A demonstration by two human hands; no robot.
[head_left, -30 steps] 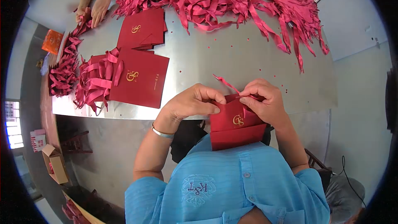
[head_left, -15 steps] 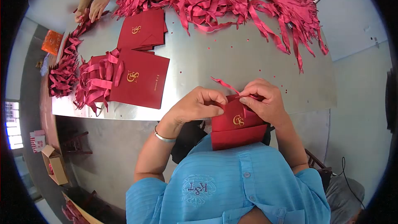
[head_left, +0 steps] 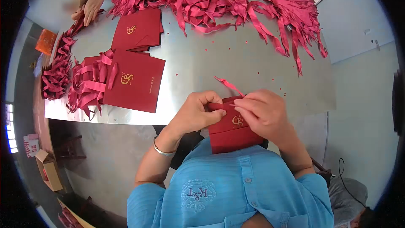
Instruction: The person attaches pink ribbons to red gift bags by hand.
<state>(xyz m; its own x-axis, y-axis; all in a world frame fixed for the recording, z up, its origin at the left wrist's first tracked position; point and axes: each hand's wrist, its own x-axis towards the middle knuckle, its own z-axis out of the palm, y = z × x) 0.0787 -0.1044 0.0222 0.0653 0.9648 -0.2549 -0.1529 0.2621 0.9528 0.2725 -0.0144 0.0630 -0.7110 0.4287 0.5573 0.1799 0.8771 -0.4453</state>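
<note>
A small red paper bag point(head_left: 228, 137) with a gold logo is held against my chest, just past the table's near edge. My left hand point(head_left: 197, 112) pinches the upper left edge of this bag between thumb and fingers. At the bag's top edge, my right hand point(head_left: 266, 112) has thumb and fingertips closed on a pink ribbon, whose tip shows between them. Another length of that ribbon point(head_left: 229, 85) sticks up behind the bag toward the table. The fingers of my right hand hide part of the bag's right side.
Red bags with ribbon handles point(head_left: 134, 82) and more red bags point(head_left: 137, 29) lie on the metal table point(head_left: 190, 97). Heaped pink ribbons point(head_left: 190, 0) and a ribbon bundle point(head_left: 291, 12) cover the far side. Another person's hands point(head_left: 90, 8) work at the far left.
My right hand has turned and pinched the ribbon near the bag's logo, closer to my left hand. The view has shifted slightly right.
</note>
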